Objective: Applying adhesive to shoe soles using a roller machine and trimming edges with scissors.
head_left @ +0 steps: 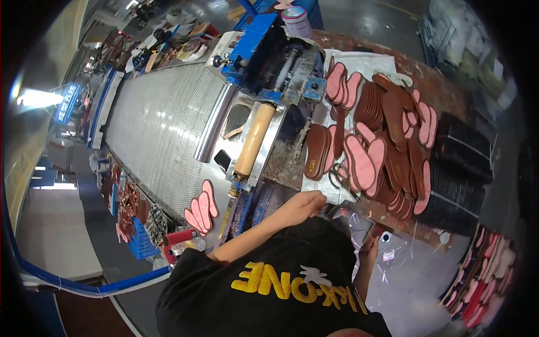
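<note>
Head view | left hand (305,203) fingers curled, resting at worktable edge (281,168) | right hand (369,247) grip unclear | three pink insoles (201,211) by conveyor (163,129) | one roller (254,139)

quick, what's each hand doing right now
Left hand: curled at the worktable edge, holding nothing visible.
Right hand: low beside the table, grip cannot be told.

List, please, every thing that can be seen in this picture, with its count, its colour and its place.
Insoles: many, pink and brown, piled on the table, right.
Black stack: one, far right of the pile.
Roller: one, tan, in the blue machine.
Mesh conveyor: one, grey, left.
Pink cutouts: a few, at the conveyor's near end.
Can: one, top.
Left hand: at the table edge.
Right hand: lower, beside the black shirt.
</note>
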A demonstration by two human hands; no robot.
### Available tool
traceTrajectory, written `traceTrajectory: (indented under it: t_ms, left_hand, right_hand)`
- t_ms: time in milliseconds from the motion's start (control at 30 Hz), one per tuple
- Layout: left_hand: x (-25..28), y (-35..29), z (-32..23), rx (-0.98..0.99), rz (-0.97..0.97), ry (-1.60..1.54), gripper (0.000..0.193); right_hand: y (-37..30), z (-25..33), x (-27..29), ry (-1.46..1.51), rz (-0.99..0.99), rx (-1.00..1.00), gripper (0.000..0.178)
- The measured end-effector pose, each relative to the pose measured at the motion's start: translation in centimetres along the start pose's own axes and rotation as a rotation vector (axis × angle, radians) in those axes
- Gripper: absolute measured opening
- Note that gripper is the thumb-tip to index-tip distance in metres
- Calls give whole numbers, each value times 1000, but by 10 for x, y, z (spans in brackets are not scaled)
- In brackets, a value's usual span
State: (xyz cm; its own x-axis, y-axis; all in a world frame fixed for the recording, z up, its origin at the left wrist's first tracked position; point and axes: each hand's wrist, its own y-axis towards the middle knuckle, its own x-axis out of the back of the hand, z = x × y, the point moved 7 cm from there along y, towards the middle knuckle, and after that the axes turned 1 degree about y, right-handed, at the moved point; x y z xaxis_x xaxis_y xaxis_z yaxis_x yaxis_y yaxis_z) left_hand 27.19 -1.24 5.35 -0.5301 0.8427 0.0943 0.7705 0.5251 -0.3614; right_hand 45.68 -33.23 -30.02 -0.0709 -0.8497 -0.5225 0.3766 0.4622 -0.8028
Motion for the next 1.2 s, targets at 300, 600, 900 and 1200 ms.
traceTrajectory:
  t_ms: [300,600,900,1200]
  left_hand:
    - [179,-71,-103,-190,-574,315,32]
    - [456,88,-99,-175,-782,707,56]
    - [452,121,-112,-498,-727,780,42]
    - [406,116,-129,-631,-591,864,36]
  right_hand:
    - [-51,2,-159,-641,313,34,28]
    - [-85,-31,-295,-1130,386,216,9]
    - [-92,-38,-347,-1191,364,285,24]
    - [-50,-47,-416,-1485,457,142,14]
